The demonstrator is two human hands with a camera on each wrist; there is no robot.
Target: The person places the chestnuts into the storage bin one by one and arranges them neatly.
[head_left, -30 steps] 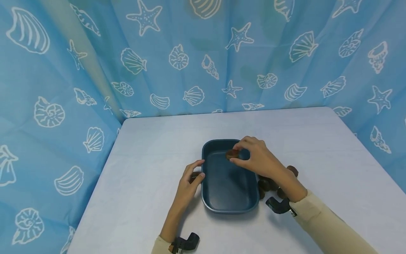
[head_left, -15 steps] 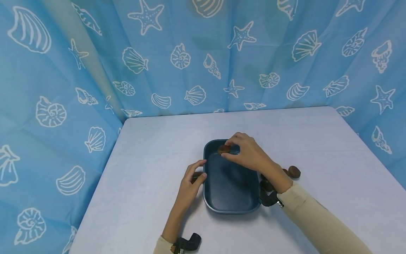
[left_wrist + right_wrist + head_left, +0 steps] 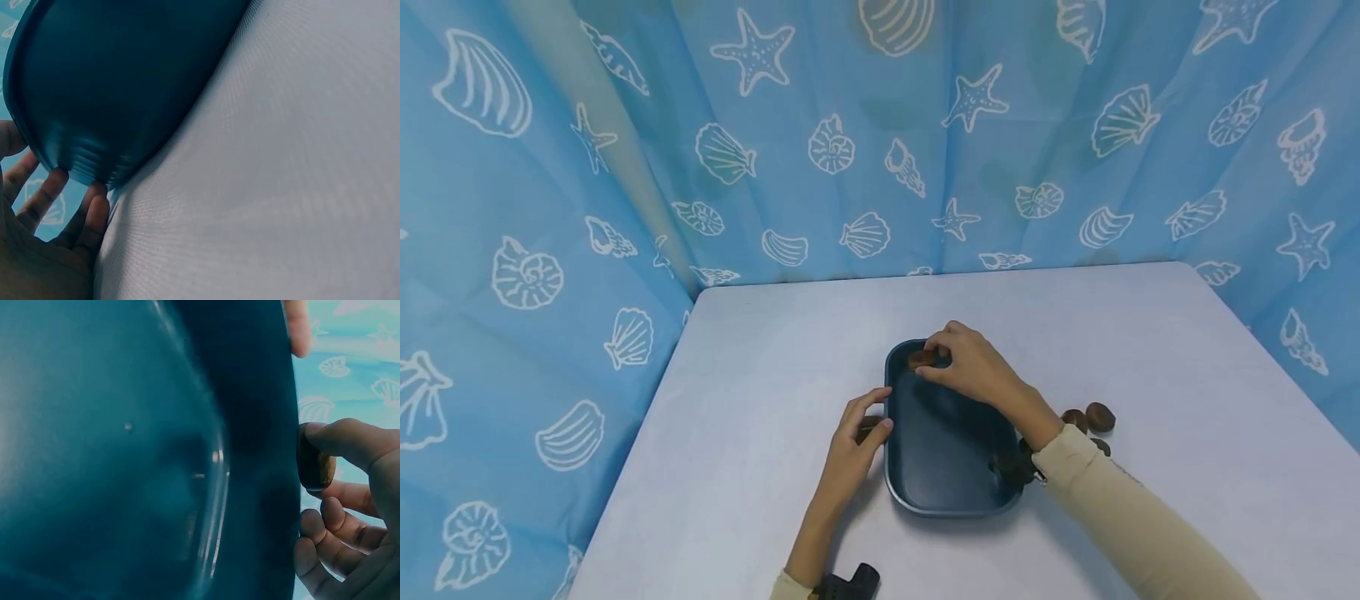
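My right hand [image 3: 973, 371] pinches a brown chestnut [image 3: 921, 360] between thumb and fingers, over the far left part of the dark blue tray [image 3: 951, 492]. In the right wrist view the chestnut [image 3: 317, 464] shows beside the tray's edge, under my thumb, with the other fingers bent below it. My left hand [image 3: 842, 454] touches the tray's left side with its fingertips and thumb. Seen from the left wrist, those fingers [image 3: 45, 197] are spread against the tray's outer wall, with nothing held between them. No chestnut shows on the visible tray floor.
Several loose chestnuts [image 3: 1100, 417] lie on the white tabletop [image 3: 775, 358] right of the tray, partly behind my right sleeve [image 3: 1120, 500]. A black wrist camera [image 3: 1015, 467] hangs over the tray's right rim. A blue shell-patterned curtain [image 3: 880, 150] closes off the back and sides.
My right hand has carried the chestnut leftward across the tray's far part, and its forearm has followed. The left hand stays at the tray's side. The head view has shifted slightly.
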